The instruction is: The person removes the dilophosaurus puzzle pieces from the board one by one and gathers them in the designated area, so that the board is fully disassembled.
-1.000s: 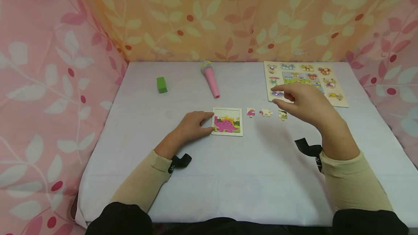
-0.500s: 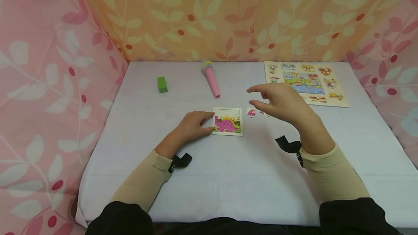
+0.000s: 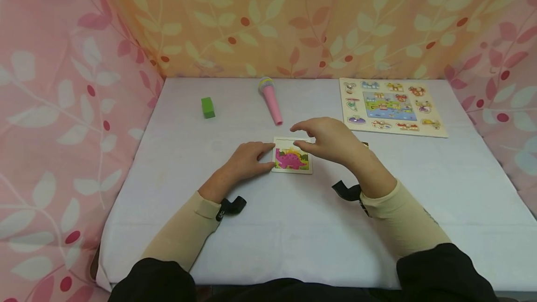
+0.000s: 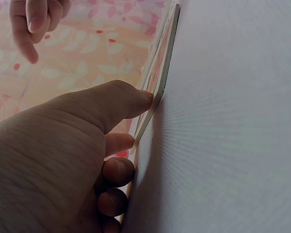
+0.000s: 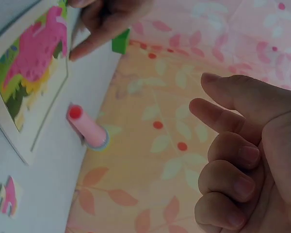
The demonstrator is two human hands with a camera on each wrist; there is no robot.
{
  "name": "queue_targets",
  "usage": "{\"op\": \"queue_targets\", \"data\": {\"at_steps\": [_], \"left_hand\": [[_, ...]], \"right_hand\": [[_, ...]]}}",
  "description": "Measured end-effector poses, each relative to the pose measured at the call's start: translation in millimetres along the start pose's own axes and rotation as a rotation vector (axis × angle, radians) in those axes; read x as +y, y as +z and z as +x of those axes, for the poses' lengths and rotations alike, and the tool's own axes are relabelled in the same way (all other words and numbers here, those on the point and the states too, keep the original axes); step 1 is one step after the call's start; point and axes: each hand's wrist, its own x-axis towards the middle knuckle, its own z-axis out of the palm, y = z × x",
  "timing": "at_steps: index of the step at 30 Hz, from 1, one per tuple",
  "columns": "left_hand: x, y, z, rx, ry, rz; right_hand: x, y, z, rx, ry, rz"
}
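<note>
A small framed jigsaw puzzle [image 3: 291, 158] with a pink dinosaur lies on the white table, its upper strip bare. My left hand [image 3: 251, 161] touches the frame's left edge with thumb and index fingertip; in the left wrist view the thumb [image 4: 131, 99] rests at that edge. Above the puzzle's right side hovers my right hand [image 3: 329, 141], thumb and index finger apart with nothing between them, the other fingers curled in the right wrist view. One loose pink jigsaw piece [image 5: 8, 196] lies beside the frame. Another piece [image 3: 366, 144] peeks out behind the right wrist.
A pink toy microphone [image 3: 271, 101] lies behind the puzzle, and a green block [image 3: 207, 107] stands farther left. At the back right is a larger wooden picture board [image 3: 392, 106]. Patterned cloth hangs along the table's back and sides.
My right hand has swept left from beside the picture board, past the loose pieces, to above the puzzle, with thumb and index apart throughout. The left hand has stayed at the frame.
</note>
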Motion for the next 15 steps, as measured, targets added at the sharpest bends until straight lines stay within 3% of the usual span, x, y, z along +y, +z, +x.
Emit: {"op": "queue_targets", "data": {"at_steps": [7, 15], "left_hand": [[-1.7, -0.3, 1.0, 0.007, 0.021, -0.003], [-2.6, -0.6, 1.6, 0.003, 0.036, 0.002]], "right_hand": [[-0.2, 20.8, 15.2, -0.074, -0.005, 0.005], [4.4, 45.9, 28.2, -0.160, 0.045, 0.052]]}}
